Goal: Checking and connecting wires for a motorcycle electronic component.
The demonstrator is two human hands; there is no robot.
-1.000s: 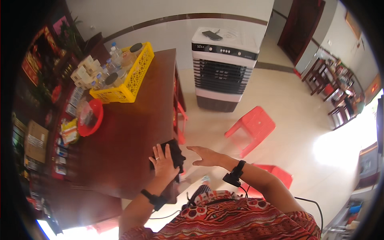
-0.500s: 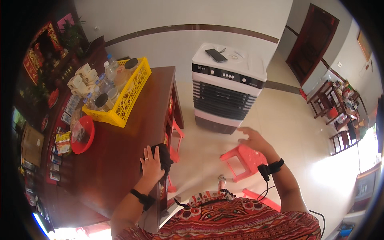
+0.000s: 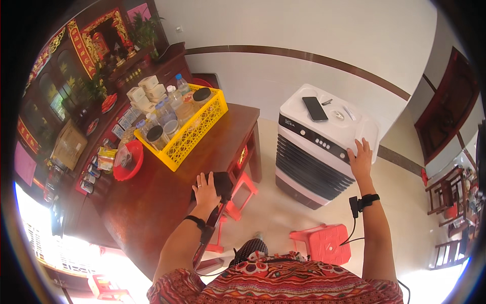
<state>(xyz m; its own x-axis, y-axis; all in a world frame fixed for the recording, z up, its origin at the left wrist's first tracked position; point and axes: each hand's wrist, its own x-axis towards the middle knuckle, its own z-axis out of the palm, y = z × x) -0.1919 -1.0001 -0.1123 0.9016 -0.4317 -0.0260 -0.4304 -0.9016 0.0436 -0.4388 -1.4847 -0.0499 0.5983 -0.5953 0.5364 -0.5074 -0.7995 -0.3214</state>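
Note:
My left hand [image 3: 205,195] grips a bunched black cloth [image 3: 223,185] at the right edge of the dark red wooden table [image 3: 152,202], its fingers laid over it and a ring on one of them. With fingers spread, my right hand [image 3: 360,161] is at the right front corner of a white and black air cooler [image 3: 316,157]. It holds nothing and appears to touch the cooler's top edge. On that top lie a black phone [image 3: 315,109] and a few small items.
A yellow plastic basket [image 3: 195,143] of jars and bottles stands on the table, beside a red bowl [image 3: 134,164] and white boxes [image 3: 144,96]. Red plastic stools stand on the floor, one [image 3: 329,243] in front of the cooler, another [image 3: 243,195] by the table.
My right hand has reached forward from above the stool to the air cooler's corner. The view has shifted, and my left hand is still on the black cloth at the table edge.

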